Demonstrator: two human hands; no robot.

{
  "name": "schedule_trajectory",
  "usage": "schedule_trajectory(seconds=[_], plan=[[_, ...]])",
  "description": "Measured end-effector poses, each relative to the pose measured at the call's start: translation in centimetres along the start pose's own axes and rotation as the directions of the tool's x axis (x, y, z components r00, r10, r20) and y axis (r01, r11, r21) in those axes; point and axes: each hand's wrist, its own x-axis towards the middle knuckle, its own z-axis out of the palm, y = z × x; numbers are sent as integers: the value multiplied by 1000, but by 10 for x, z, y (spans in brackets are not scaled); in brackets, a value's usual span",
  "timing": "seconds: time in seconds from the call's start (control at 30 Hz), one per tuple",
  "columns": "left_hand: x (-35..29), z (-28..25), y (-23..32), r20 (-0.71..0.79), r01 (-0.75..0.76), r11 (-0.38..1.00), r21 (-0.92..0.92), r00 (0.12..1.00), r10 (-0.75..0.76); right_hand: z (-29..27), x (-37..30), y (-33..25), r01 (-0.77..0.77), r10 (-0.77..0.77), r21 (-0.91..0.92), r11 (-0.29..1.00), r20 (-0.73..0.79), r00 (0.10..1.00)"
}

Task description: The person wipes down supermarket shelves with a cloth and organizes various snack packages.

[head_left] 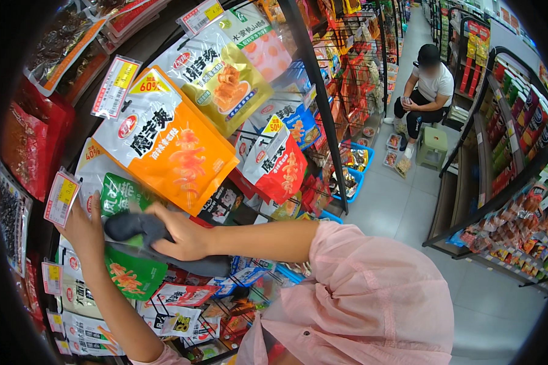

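The right hand (182,234) is gripping a dark cloth-like thing (137,228), its fingers curling round it; the thing is lying in front of a green-and-white packet (125,190), one end sticking out to the left of the fist and a longer part trailing beneath it to the right. The left hand (85,234) is resting by the packet's left edge, its fingers pointing upward just beside a price tag (62,198); whether they are pinching the packet cannot be told. An orange-and-white packet (170,140) is hanging just above both hands, with a gold-and-white packet (219,79) and a red-and-white packet (276,164) hanging farther to the right. A pink sleeve (359,286) is covering the right upper arm. In the aisle, another person (429,91) in a white top and dark cap is sitting near a green stool (432,148)
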Motion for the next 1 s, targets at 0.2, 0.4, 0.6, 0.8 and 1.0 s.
schedule_trajectory(seconds=[0.2,0.4,0.6,0.8,1.0], plan=[[11,20,-21,85,123,818,-562,992,-91,-29,-44,27,-167,182,-93,981,187,965],[19,10,-7,59,107,683,-722,994,-93,-61,-57,19,-257,265,-69,964,158,951],[13,10,-5,127,216,387,-896,961,-245,-70,-71,17,-223,228,-48,974,219,949],[19,1,7,-192,-46,824,-565,978,-77,-75,-80,11,-287,288,-54,956,345,893],[4,13,-4,-159,19,757,-653,974,-161,-74,-96,24,-238,264,-116,964,357,896]])
